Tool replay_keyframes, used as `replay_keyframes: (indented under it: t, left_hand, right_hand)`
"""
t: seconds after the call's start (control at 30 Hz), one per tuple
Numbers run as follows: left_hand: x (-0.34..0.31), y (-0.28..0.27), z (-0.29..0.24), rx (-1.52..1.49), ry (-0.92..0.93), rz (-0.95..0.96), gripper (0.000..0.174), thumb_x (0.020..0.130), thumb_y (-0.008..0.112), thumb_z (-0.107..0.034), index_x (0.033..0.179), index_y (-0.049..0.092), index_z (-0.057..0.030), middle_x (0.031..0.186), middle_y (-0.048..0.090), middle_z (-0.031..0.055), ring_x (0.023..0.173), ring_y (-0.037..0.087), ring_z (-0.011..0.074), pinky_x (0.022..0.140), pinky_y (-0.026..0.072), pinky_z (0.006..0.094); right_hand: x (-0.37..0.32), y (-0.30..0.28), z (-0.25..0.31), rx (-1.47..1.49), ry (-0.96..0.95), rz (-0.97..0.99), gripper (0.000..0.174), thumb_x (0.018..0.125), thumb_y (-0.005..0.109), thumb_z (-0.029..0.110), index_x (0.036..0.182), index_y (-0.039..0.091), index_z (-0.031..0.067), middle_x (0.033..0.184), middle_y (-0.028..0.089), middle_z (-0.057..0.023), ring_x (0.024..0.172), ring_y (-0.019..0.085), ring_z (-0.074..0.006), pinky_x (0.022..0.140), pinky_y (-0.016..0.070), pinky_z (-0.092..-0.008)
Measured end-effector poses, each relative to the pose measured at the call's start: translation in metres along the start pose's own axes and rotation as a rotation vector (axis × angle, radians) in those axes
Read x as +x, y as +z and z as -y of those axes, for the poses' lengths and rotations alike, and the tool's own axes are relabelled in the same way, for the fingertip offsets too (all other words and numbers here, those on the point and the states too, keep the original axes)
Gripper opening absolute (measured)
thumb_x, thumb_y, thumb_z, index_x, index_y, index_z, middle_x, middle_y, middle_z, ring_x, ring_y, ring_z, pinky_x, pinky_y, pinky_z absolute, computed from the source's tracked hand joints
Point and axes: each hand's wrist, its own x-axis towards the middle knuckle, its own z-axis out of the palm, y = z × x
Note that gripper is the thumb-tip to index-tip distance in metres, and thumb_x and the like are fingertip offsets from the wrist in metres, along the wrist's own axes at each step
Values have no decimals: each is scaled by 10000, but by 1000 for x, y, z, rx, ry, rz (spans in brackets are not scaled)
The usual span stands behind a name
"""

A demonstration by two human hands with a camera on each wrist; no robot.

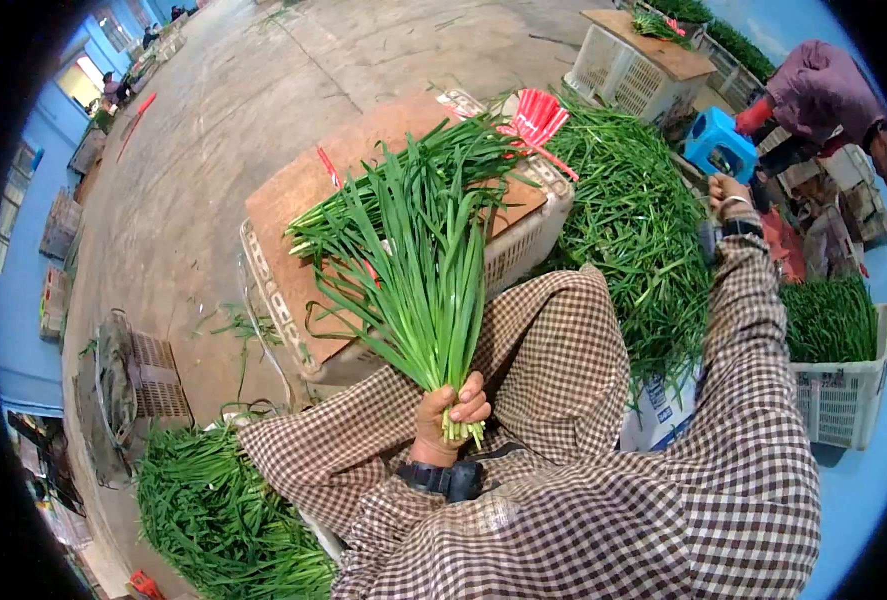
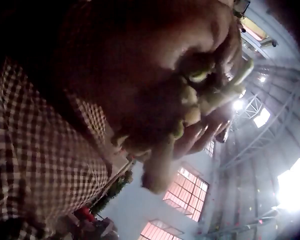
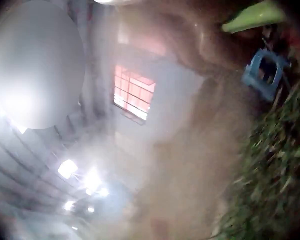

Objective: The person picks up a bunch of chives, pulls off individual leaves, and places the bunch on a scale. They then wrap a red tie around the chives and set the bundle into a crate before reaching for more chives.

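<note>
My left hand [image 1: 450,412] grips a bunch of green garlic chives [image 1: 441,300] near its cut lower ends, above my lap. The leaves fan out upward over the board. In the left wrist view, pale stalk ends [image 2: 160,167] poke out past the curled fingers. My right arm reaches far out to the right, and the right hand [image 1: 729,190] is curled beside a blue plastic stool [image 1: 720,143], above the edge of a big heap of chives [image 1: 631,230]. A green chive leaf [image 3: 255,18] shows at its fingers in the blurred right wrist view.
A brown board [image 1: 308,205] on a white crate bears more chives and red-and-white ties [image 1: 538,120]. Another chive heap [image 1: 223,520] lies at lower left. A crate of chives [image 1: 833,390] stands at right. A person in purple [image 1: 828,95] bends over behind the stool.
</note>
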Motion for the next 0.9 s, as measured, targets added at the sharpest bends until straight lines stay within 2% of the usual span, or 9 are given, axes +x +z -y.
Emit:
replay_keyframes:
  t: [0.07,0.1,0.2,0.3,0.4,0.5,0.6,0.7,0.9]
  left_hand:
    - [1,-4,-2,34,-76,-7,216,803,607,-167,786,433,-40,606,392,-22,481,388,48,526,315,210]
    - [1,-4,-1,34,-77,-9,216,803,607,-167,786,433,-40,606,392,-22,481,388,48,526,315,210]
    - [2,-4,2,214,-14,-146,206,796,595,-149,788,435,-20,597,378,-24,476,370,50,524,302,207]
    - [2,-6,4,329,-1,-228,198,799,588,-127,818,445,8,599,386,-10,481,368,59,518,305,219]
    - [3,-7,5,421,48,-293,203,790,591,-81,905,475,39,647,457,31,493,385,85,508,310,238]
    - [2,-5,6,500,66,-352,236,773,609,-55,951,489,42,692,503,57,498,402,96,497,322,246]
    - [3,-7,4,536,54,-406,275,743,646,-1,983,513,3,757,548,59,511,453,105,459,387,220]
    - [6,-10,7,539,111,-445,276,743,645,6,985,512,-2,758,546,52,512,455,102,453,394,212]
    - [10,-3,9,695,193,-535,303,748,652,5,1008,499,-24,853,543,39,558,464,98,458,401,211]
  right_hand:
    - [-65,79,12,255,15,103,147,913,415,125,777,468,110,586,361,43,423,266,-71,388,210,-246]
    - [-72,101,7,430,75,380,95,900,446,104,810,478,106,593,365,65,420,286,-53,383,212,-222]
    - [-139,205,-3,285,40,526,177,842,533,59,1011,503,19,642,425,58,448,329,-19,362,222,-160]
    - [-189,285,-33,8,-30,636,178,853,519,66,986,539,-50,846,639,-124,494,479,-43,347,305,-143]
    - [-199,340,-68,-276,16,666,193,849,545,133,887,603,-47,762,663,-109,537,591,-108,400,417,-231]
    - [-213,357,-69,-831,-285,558,271,792,645,192,750,583,-68,654,631,-114,483,567,-132,407,424,-279]
    - [-212,358,-75,-916,-156,632,241,783,654,158,741,575,-66,634,623,-105,469,555,-151,393,414,-286]
    - [-205,357,-95,-390,26,655,190,785,646,121,747,578,-53,634,624,-96,443,539,-149,366,400,-282]
    - [-235,330,-88,-372,146,852,128,810,603,75,790,536,-31,716,655,-153,419,519,-114,325,359,-245]
